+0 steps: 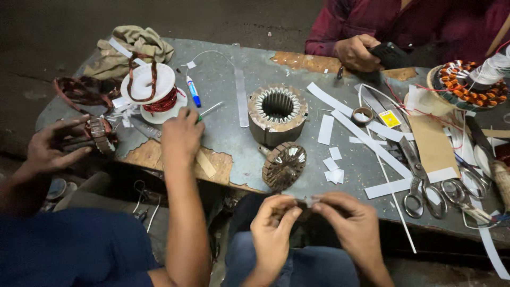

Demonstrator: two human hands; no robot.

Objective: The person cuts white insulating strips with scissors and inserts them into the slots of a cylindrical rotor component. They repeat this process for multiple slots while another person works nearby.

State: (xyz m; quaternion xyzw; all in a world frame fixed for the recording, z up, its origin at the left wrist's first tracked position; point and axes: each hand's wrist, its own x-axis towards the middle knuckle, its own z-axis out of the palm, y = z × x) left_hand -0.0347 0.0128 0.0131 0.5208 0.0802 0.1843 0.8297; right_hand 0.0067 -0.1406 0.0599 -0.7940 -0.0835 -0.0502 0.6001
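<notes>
My left hand [272, 226] and my right hand [346, 219] are close together just below the table's near edge. Both pinch a small strip of pale paper [307, 201] between thumb and fingers. Right above them a small round stator core [284, 165] lies tilted at the edge of the metal table [223, 90]. Behind it stands a larger stator core [277, 112] with paper liners in its slots.
A co-worker in blue at the left holds a wound part [101, 135] and reaches to the table with the other hand [180, 133]. Another person's hand [357, 52] is at the far side. Scissors [419, 178], paper strips, a copper wire spool [154, 90] and a wound stator [467, 85] lie around.
</notes>
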